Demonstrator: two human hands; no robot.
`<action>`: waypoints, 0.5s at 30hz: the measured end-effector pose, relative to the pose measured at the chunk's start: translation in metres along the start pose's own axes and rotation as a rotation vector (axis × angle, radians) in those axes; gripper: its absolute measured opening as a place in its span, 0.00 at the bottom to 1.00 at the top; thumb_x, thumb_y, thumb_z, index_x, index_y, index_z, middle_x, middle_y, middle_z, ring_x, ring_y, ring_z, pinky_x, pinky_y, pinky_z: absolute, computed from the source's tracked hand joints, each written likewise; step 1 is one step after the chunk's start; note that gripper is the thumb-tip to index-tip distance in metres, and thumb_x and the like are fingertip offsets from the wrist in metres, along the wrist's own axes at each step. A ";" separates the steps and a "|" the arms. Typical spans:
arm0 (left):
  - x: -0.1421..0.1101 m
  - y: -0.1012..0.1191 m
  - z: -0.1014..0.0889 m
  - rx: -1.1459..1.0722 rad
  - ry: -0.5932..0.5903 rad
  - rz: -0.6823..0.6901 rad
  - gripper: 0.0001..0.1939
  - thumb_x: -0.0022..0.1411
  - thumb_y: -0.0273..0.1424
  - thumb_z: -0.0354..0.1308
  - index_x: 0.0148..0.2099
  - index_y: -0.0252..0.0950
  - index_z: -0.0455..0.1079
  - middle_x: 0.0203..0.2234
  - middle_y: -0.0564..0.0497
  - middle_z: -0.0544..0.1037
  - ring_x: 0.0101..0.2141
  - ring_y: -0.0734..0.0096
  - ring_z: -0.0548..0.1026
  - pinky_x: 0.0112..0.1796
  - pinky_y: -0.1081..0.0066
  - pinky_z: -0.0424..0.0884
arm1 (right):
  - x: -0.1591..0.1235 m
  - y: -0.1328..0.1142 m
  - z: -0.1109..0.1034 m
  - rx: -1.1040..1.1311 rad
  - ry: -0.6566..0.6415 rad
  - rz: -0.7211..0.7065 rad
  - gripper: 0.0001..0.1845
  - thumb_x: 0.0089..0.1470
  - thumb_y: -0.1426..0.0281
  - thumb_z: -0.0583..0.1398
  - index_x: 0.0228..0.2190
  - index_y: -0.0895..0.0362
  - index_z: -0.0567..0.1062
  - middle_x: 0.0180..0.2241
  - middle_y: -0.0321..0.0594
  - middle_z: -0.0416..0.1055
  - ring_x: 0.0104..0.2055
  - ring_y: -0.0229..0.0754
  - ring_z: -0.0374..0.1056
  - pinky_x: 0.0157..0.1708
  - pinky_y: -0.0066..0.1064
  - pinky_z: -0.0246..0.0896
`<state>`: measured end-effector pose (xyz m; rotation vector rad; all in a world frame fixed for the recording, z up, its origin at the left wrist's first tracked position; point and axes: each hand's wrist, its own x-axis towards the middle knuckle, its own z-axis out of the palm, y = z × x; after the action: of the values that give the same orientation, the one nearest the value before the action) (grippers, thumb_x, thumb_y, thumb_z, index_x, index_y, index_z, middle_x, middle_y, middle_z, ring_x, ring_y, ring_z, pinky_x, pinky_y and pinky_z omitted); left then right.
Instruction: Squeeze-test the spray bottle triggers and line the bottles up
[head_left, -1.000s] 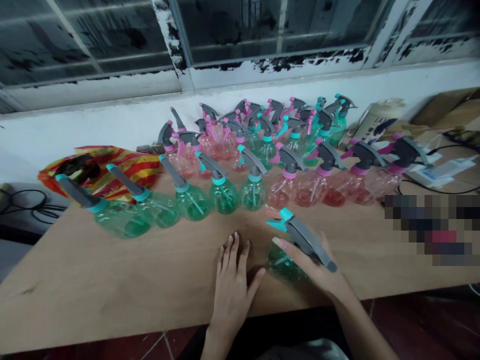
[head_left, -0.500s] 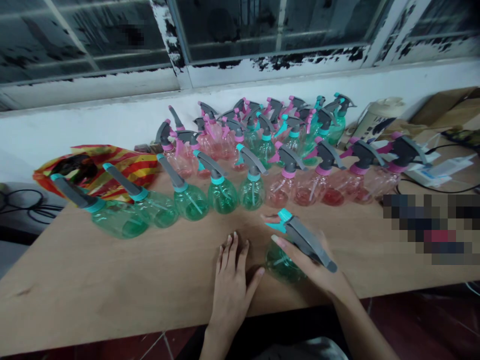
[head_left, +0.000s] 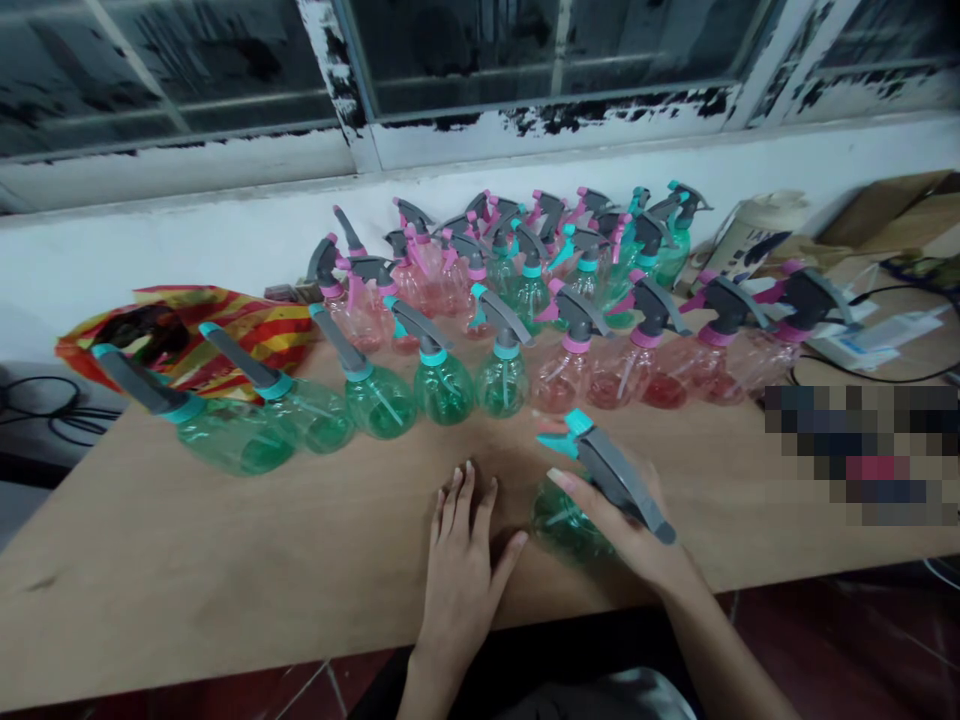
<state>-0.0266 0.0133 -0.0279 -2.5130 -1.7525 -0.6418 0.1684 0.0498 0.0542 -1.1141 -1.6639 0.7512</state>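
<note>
My right hand (head_left: 626, 525) is wrapped round the neck of a green spray bottle (head_left: 566, 520) with a grey and turquoise trigger head. The bottle is at the front of the table, its nozzle pointing away from me. Some of my right fingers are hidden behind it. My left hand (head_left: 465, 550) lies flat on the wooden table (head_left: 225, 580), fingers spread, just left of that bottle and holding nothing. Beyond both hands runs a row of spray bottles: green ones (head_left: 444, 385) on the left, pink ones (head_left: 561, 378) on the right.
More pink and green spray bottles crowd together near the white wall (head_left: 247, 235). A red and yellow striped bag (head_left: 247, 330) lies at the back left. At the back right are a pale tumbler (head_left: 761, 235), cardboard (head_left: 892, 220) and cables. The table's front edge is close to me.
The trigger head in my right hand has shifted very slightly right and upward. My left hand stays flat in the same place. The view has moved a little.
</note>
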 end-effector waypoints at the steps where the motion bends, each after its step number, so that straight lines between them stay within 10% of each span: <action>1: 0.000 0.000 0.000 0.002 0.000 0.001 0.29 0.69 0.39 0.51 0.67 0.34 0.53 0.66 0.36 0.57 0.65 0.51 0.56 0.60 0.47 0.58 | 0.000 0.000 0.001 -0.006 0.023 0.002 0.18 0.59 0.64 0.60 0.50 0.48 0.74 0.48 0.41 0.77 0.53 0.51 0.72 0.53 0.44 0.68; 15: 0.000 0.000 0.000 0.010 -0.020 -0.005 0.28 0.70 0.40 0.50 0.67 0.35 0.53 0.66 0.37 0.57 0.65 0.53 0.55 0.60 0.49 0.58 | -0.002 0.001 0.003 -0.096 0.084 -0.062 0.15 0.59 0.64 0.61 0.48 0.48 0.75 0.39 0.39 0.79 0.40 0.48 0.77 0.39 0.38 0.74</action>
<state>-0.0270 0.0133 -0.0279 -2.5184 -1.7637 -0.6091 0.1663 0.0485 0.0512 -1.1391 -1.6701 0.5827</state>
